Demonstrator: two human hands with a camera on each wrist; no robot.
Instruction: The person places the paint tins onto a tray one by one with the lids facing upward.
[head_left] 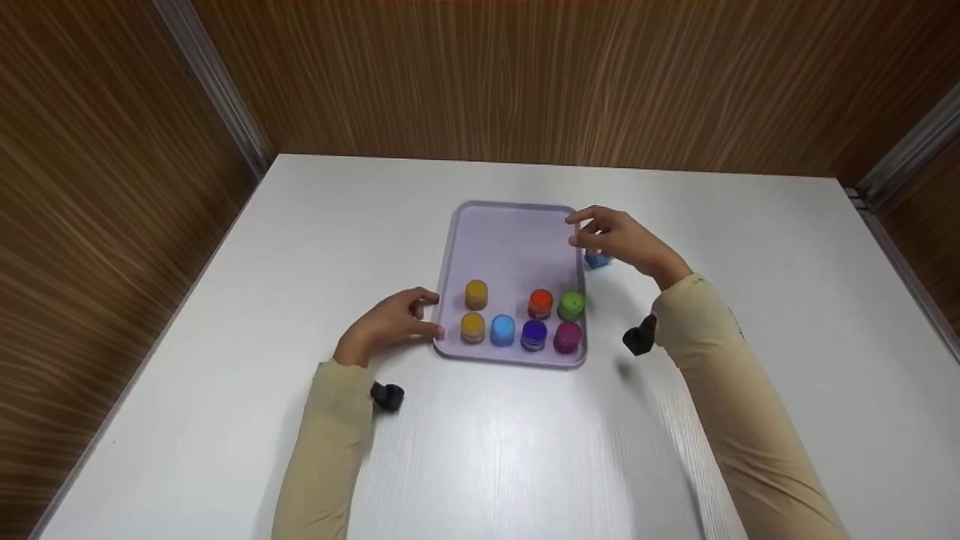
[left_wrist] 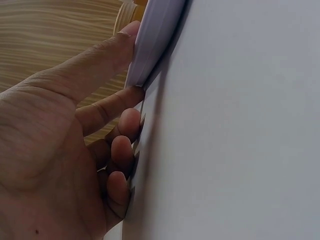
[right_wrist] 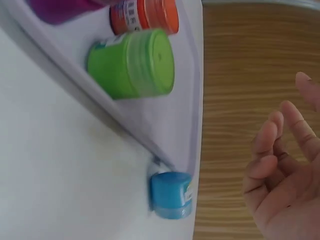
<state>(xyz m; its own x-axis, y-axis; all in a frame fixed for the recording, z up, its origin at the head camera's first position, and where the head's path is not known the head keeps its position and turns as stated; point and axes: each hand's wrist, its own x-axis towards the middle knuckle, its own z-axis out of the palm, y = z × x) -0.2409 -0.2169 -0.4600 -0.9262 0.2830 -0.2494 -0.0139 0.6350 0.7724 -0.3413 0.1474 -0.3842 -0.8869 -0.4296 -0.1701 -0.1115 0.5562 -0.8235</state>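
Note:
My left hand (head_left: 394, 322) pinches the near left corner of a lilac tray (head_left: 510, 232), thumb on the rim and index finger against its outer underside in the left wrist view. Above the tray's far right edge, my right hand (head_left: 619, 240) hovers with loosely bent fingers, holding nothing. Under it on the table is a blue paint jar (right_wrist: 172, 195), partly hidden in the head view. Two yellow jars (head_left: 476, 295), a light blue jar (head_left: 502, 330), a dark blue jar (head_left: 534, 335), a magenta jar (head_left: 568, 337), a red-orange jar (head_left: 540, 304) and a green jar (head_left: 571, 305) stand in the tray's near half.
The white table (head_left: 337, 225) surrounds the tray. Wood-grain panels (head_left: 525, 82) rise behind it and at the sides. A small black camera (head_left: 388, 397) sits at the left wrist, another black camera (head_left: 640, 337) at the right.

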